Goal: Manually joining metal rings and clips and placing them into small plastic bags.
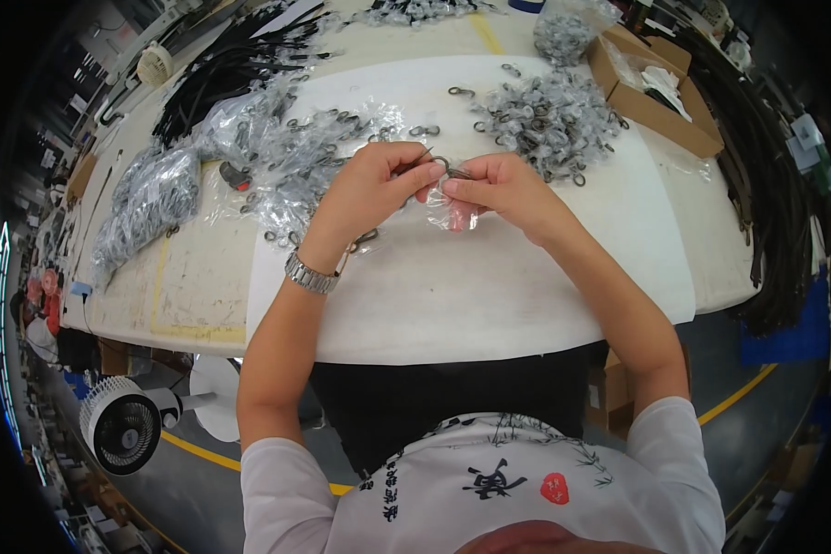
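big white table (489, 305) fills the view, edges bent by the lens. dark straps (231, 55) bunched at its far left, more dark straps (776, 212) hanging off the right edge. open cardboard box (651, 97) far right on the table. heap of small clear bags with metal rings (549, 120) just beyond the hands, a second heap of clear bags (286, 157) left of them, a grey bagged pile (148, 203) further left. white floor fan (120, 425) on the floor below the table's near-left edge. left hand (369, 189), wristwatch (311, 275) on that wrist, fingers closed on a small metal ring clasp (439, 166). right hand (499, 189) touching the left, pinched shut on a small clear plastic bag (452, 212) that hangs under the clasp, above the table's middle. cannot tell whether the clasp is inside the bag's mouth.
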Available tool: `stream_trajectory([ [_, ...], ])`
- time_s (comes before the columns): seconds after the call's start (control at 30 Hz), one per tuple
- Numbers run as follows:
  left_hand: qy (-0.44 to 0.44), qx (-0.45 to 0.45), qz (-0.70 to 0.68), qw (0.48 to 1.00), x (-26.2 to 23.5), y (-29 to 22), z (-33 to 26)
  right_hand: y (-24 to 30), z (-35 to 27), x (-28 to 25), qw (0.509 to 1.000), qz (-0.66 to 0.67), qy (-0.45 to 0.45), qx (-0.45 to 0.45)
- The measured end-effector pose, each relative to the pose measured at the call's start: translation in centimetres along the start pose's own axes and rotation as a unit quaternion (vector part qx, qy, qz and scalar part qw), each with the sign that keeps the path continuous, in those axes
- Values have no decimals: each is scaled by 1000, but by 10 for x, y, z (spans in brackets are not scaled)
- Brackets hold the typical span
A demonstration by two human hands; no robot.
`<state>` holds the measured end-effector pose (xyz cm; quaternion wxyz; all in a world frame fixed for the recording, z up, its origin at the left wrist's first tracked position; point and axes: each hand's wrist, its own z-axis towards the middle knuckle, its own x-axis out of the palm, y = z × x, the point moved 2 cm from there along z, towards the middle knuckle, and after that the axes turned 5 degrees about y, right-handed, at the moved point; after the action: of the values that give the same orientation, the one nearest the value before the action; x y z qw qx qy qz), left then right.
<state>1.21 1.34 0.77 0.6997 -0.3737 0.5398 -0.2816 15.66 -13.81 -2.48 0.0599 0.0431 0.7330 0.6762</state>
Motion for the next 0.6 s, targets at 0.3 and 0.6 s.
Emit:
stream_trajectory([
  [0.3, -18, 19, 68, 997, 4, -3, -5, 2, 0, 2, 992, 112, 55, 34],
  [0.6, -130, 102, 173, 971, 11, -3, -2, -2, 0, 0, 987, 155, 37, 32],
])
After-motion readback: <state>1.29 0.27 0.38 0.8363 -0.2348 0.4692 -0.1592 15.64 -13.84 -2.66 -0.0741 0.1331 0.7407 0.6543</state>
